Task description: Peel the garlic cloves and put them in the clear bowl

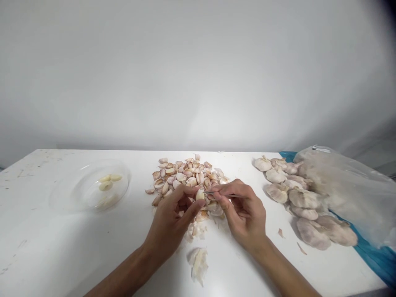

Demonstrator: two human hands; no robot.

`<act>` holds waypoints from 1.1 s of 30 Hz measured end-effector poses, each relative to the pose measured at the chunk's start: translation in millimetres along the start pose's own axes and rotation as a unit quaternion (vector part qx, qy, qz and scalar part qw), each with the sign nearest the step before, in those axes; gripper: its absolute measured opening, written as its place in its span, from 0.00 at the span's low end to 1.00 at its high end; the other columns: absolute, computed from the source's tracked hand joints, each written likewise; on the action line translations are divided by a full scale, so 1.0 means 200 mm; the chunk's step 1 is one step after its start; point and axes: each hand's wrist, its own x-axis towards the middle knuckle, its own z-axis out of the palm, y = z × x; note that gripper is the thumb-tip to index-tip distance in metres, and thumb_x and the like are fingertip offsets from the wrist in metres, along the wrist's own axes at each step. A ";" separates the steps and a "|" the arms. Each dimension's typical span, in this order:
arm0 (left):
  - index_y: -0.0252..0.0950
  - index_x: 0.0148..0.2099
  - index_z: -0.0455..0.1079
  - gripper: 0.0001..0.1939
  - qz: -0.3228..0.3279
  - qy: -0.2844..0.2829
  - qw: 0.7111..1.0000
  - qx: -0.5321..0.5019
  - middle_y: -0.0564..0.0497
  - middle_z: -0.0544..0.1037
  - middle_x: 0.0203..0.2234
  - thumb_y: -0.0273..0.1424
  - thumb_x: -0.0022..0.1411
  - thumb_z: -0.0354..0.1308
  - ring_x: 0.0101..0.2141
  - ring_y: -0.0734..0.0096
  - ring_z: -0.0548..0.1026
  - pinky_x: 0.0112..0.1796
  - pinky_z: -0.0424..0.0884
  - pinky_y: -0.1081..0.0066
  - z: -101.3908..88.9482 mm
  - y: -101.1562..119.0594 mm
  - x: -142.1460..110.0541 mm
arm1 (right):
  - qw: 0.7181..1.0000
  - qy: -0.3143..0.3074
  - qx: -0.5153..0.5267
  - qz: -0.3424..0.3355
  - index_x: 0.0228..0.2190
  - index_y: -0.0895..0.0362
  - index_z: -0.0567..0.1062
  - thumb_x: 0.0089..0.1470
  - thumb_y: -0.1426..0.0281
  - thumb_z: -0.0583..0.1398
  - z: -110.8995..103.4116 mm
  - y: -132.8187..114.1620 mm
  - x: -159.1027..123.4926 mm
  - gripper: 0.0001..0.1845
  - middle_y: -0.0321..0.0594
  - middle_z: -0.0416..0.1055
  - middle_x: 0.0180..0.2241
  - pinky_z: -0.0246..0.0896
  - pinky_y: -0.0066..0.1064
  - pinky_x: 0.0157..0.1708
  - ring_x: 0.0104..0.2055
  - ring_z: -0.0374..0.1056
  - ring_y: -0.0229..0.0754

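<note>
The left hand (173, 220) pinches a garlic clove (200, 194) in its fingers, fixing it at the near edge of the clove pile (185, 173), while the right hand (246, 214) grasps a small blade (221, 193) with its tip held against that clove.

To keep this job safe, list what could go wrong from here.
The small metal blade in the right hand points at the garlic clove held by the left hand, so a slip could nick the left fingers.

Loose papery skins lie right against the pile of unpeeled cloves, so stray skins might get mixed in with the cloves.
</note>
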 end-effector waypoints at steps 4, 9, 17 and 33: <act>0.38 0.44 0.69 0.14 0.000 -0.006 1.000 -0.021 0.58 0.67 0.22 0.43 0.67 0.61 0.22 0.76 0.65 0.23 0.61 0.76 0.00 0.00 0.00 | 1.000 0.002 -0.009 -0.019 0.45 0.53 0.74 0.59 0.83 0.61 -0.01 0.00 0.00 0.16 0.42 0.77 0.39 0.75 0.39 0.37 0.42 0.76 0.45; 0.38 0.46 0.70 0.15 -0.014 -0.024 0.998 -0.063 0.57 0.69 0.22 0.43 0.68 0.60 0.21 0.77 0.65 0.23 0.62 0.76 0.01 0.01 0.00 | 1.000 0.008 -0.009 -0.016 0.44 0.53 0.74 0.60 0.82 0.60 -0.02 0.02 0.00 0.14 0.42 0.76 0.38 0.76 0.41 0.39 0.43 0.76 0.46; 0.37 0.52 0.71 0.18 -0.025 -0.006 0.996 -0.090 0.57 0.68 0.21 0.45 0.68 0.59 0.23 0.75 0.66 0.23 0.61 0.76 0.00 0.01 0.01 | 0.998 0.057 -0.016 0.030 0.43 0.52 0.74 0.61 0.79 0.63 -0.03 0.02 0.03 0.11 0.38 0.74 0.37 0.75 0.31 0.35 0.39 0.76 0.39; 0.38 0.53 0.76 0.22 -0.039 0.021 0.998 -0.055 0.57 0.68 0.20 0.47 0.65 0.62 0.23 0.76 0.65 0.22 0.61 0.77 0.00 0.00 0.02 | 0.992 0.046 0.069 0.097 0.43 0.52 0.73 0.63 0.77 0.62 0.03 0.00 0.02 0.09 0.37 0.76 0.41 0.74 0.28 0.41 0.45 0.76 0.38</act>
